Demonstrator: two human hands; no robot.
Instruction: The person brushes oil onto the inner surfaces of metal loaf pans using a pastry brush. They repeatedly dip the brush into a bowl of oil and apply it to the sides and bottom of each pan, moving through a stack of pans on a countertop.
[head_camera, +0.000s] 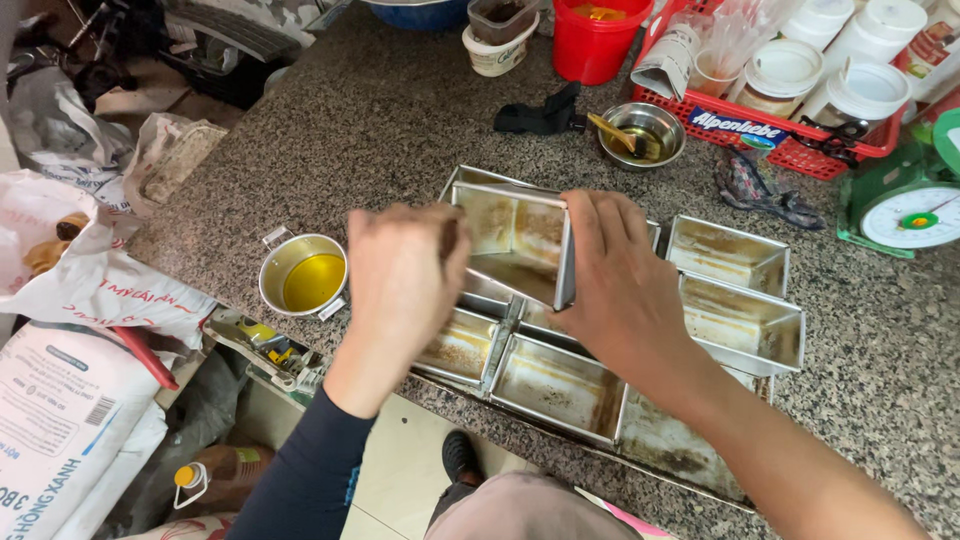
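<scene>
My right hand (620, 285) grips a rectangular metal loaf pan (515, 240) by its right side and holds it tilted up, its inside facing me. My left hand (400, 275) is closed at the pan's left edge with something dark and thin poking up between its fingers; I cannot tell what it is. Under the raised pan, several more greased metal loaf pans (555, 385) lie side by side on the speckled stone counter (380, 130). A small metal pot of yellow oil (303, 275) stands just left of my left hand.
A small steel bowl with a brush (642, 133) sits behind the pans. A red basket with white-lidded jars (800, 90), a red bucket (595, 38) and a green kitchen scale (905, 200) line the back right. Sacks (70, 400) lie on the floor at left.
</scene>
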